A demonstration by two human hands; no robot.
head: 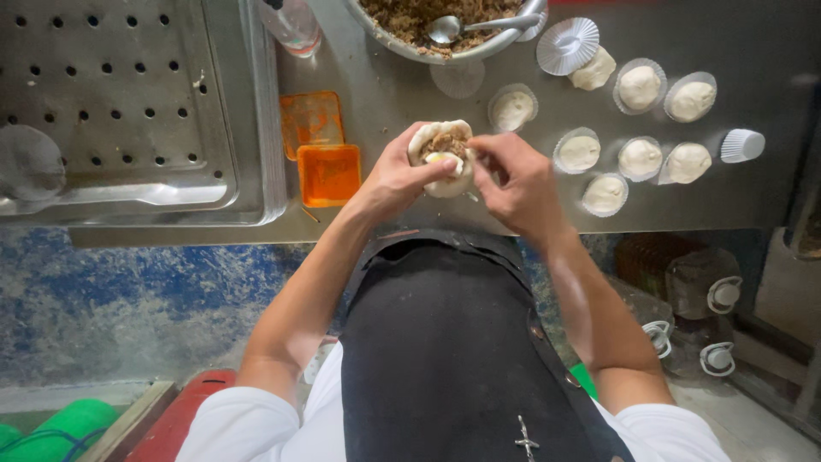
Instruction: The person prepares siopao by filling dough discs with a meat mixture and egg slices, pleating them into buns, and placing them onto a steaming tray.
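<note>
Look to your left of the dough and you have two orange plastic containers: a see-through square tub [312, 120] lying farther up the steel counter [753, 192], and a solid orange square one [329, 174] just below it, nearly touching. At the top edge a clear plastic bottle [293, 24] with a red band pokes into view (its label is too blurred to tell). Under the counter at your right stand clear jugs with white ring handles [723, 295].

Food kitchen — steel steamer tray [128, 103], filling bowl [385, 38].
</note>
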